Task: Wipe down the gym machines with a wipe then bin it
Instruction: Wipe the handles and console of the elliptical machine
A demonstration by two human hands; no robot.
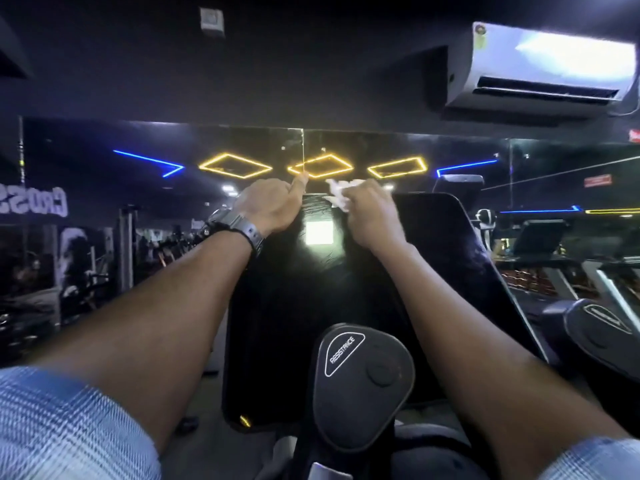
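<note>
Gym machine console point(311, 299), a large glossy black panel, fills the centre of the frame, tilted back with a bright reflection near its top. Below it at lower centre sits the grey resistance knob housing point(360, 382). Left hand point(273, 206), watch on the wrist, rests at the panel's top edge with fingers curled and the thumb sticking up; whether it grips the edge I cannot tell. Right hand point(370, 213) pinches a crumpled white wipe point(341, 194) against the upper edge of the panel. Wiping looks to be in hand, starting at the top; the next move likely calls for drawing the wipe down across the dark surface, and no bin is in view yet
</note>
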